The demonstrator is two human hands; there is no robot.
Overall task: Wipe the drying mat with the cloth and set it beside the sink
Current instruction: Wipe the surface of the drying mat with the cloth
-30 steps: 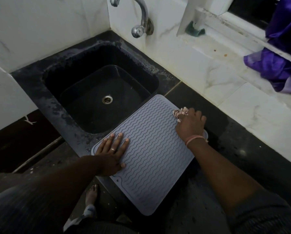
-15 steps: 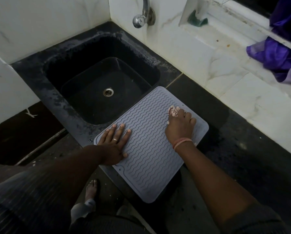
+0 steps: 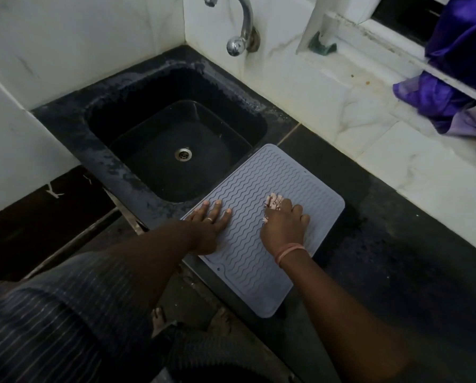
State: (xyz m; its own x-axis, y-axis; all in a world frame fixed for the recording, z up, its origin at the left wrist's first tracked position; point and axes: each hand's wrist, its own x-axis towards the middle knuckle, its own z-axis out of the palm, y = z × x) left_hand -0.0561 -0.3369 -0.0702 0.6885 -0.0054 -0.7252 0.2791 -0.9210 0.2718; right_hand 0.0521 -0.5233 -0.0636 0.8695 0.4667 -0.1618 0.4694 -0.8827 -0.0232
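The left hand (image 3: 209,225) lies flat, fingers straight, pressing the near-left edge of the drying mat (image 3: 261,258), while the right hand (image 3: 283,228) bunches the cloth (image 3: 272,203) at mid-mat. The mat's long axis runs diagonally away from the near counter edge towards the wall, one corner overlapping the sink (image 3: 98,158) rim; the unwiped stretch probably lies ahead of the right hand.

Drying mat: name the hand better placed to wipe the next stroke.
Right. The right hand already holds the cloth on the drying mat; the left hand lies flat on the mat's sink-side edge, steadying it.
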